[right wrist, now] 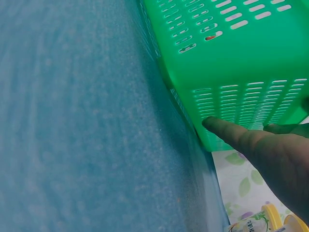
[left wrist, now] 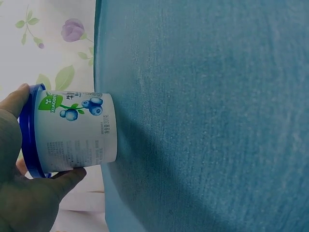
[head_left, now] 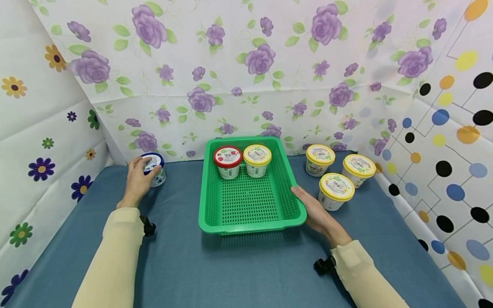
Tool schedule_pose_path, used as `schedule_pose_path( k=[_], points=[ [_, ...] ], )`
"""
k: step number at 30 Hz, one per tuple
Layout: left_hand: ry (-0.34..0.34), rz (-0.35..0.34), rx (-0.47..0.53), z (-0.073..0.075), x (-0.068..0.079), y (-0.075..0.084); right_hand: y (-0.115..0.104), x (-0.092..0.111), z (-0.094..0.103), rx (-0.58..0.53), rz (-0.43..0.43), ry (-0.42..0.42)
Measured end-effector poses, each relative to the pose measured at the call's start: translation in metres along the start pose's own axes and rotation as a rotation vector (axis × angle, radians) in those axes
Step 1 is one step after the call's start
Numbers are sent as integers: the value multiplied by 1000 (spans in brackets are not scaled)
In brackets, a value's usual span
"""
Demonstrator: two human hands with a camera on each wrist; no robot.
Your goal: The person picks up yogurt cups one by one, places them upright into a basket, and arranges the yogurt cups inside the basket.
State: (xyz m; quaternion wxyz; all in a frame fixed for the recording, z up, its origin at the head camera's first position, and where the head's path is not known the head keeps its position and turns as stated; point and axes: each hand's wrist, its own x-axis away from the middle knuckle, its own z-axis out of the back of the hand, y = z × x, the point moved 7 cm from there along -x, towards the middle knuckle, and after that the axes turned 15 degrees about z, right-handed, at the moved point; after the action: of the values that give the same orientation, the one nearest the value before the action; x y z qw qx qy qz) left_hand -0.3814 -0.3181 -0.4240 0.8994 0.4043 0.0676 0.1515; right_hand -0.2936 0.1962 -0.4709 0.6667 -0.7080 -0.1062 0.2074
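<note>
Head view: blue cloth (head_left: 177,261), flowered backdrop (head_left: 239,38), left hand (head_left: 136,179) gripping tub (head_left: 159,176), right hand (head_left: 316,214) gripping basket (head_left: 250,228).

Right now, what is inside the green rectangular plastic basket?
In the basket, a red-lidded round white tub and a yellow-lidded one stand side by side. Their contents and whatever lies beneath are covered.

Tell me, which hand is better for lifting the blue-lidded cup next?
Probably the left hand: it grips the blue-lidded cup. The right hand touches the side of the green basket, which sits between that hand and the cup.
</note>
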Motion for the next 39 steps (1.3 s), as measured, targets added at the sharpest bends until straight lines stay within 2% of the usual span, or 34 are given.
schedule_pose_path(
  k=[18, 30, 39],
  points=[
    [10, 5, -4, 3, 1, 1, 1, 0, 0, 6, -5, 6],
    [20, -3, 16, 9, 5, 14, 1, -1, 1, 7, 3, 1],
    [46, -47, 41, 18, 11, 28, 0, 0, -1, -9, 1, -5]
  ],
)
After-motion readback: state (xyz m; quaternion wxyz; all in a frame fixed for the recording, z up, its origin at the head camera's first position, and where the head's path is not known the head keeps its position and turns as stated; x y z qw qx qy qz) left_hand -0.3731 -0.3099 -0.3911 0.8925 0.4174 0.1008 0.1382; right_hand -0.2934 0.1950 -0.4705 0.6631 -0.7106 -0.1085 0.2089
